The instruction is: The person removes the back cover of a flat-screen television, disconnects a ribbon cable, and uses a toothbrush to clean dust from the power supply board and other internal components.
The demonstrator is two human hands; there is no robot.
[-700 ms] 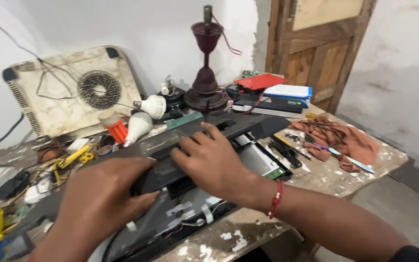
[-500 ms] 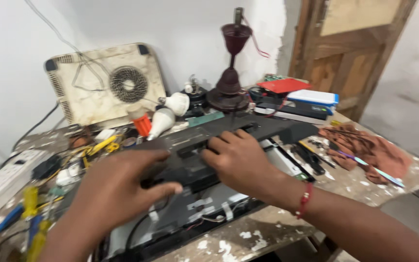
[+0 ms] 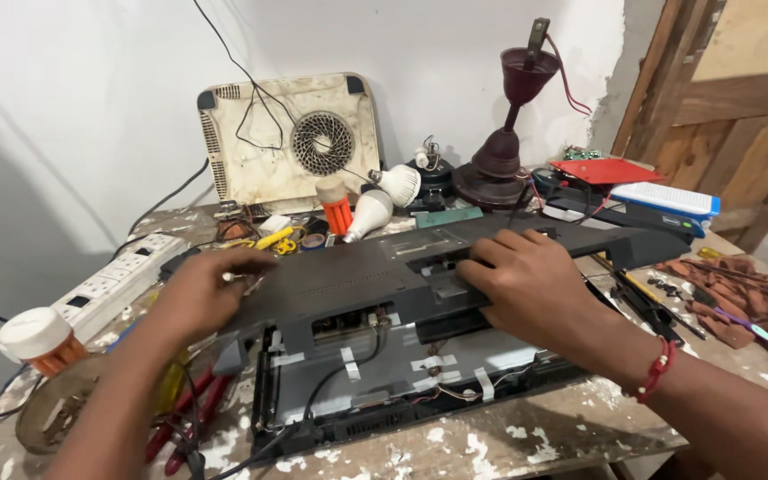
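Observation:
A long black plastic back cover (image 3: 375, 271) lies tilted over an opened flat screen chassis (image 3: 420, 373) on the paint-stained workbench (image 3: 580, 427). My left hand (image 3: 202, 293) grips the cover's left end. My right hand (image 3: 531, 284), with a red thread bracelet at the wrist, presses on the cover's middle-right part near a recessed panel. Wires and taped cables show inside the chassis under the cover.
Against the wall stand a dirty cream induction cooker (image 3: 291, 142), a maroon lamp stand (image 3: 504, 151), white bulbs (image 3: 375, 209) and an orange part (image 3: 338, 213). A white power strip (image 3: 113, 284) and jar (image 3: 37, 342) sit left. Rust cloth (image 3: 748, 302), tools and a red-and-blue stack lie right.
The view has swung left and closer. My left hand has slid from the cover's middle out to its left end. My right hand stays on the cover's middle-right part.

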